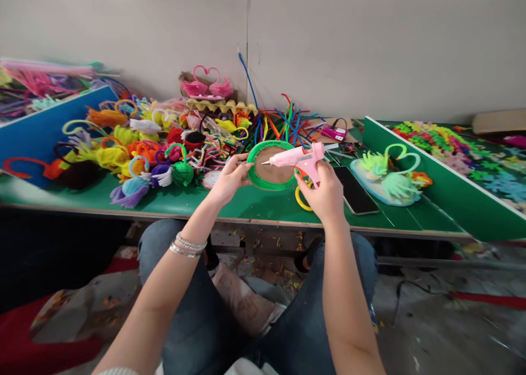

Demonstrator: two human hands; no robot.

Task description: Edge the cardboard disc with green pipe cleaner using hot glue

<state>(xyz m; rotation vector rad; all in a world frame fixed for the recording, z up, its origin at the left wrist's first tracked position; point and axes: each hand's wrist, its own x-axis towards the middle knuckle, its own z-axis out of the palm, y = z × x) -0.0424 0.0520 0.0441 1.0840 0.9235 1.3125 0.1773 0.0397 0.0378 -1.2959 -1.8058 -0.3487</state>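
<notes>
My left hand (233,177) pinches the left edge of an oval cardboard disc (269,173) whose border is wrapped in green pipe cleaner (267,186). In my right hand (326,191) is a pink glue gun (293,157), its handle wrapped by my fingers. The gun's metal tip points left and lies over the disc; whether it touches the cardboard I cannot tell. Behind my right hand, partly covered, are the yellow handles of scissors (302,198). A dark phone (355,191) lies just right of that hand.
Colourful pipe-cleaner swans (135,186) crowd the table's left side, beside a blue divider (53,128). Loose pipe cleaners (283,120) lie behind the disc. A finished swan pair (396,175) sits before a green divider (444,189). Pink swans (207,87) stand at the back.
</notes>
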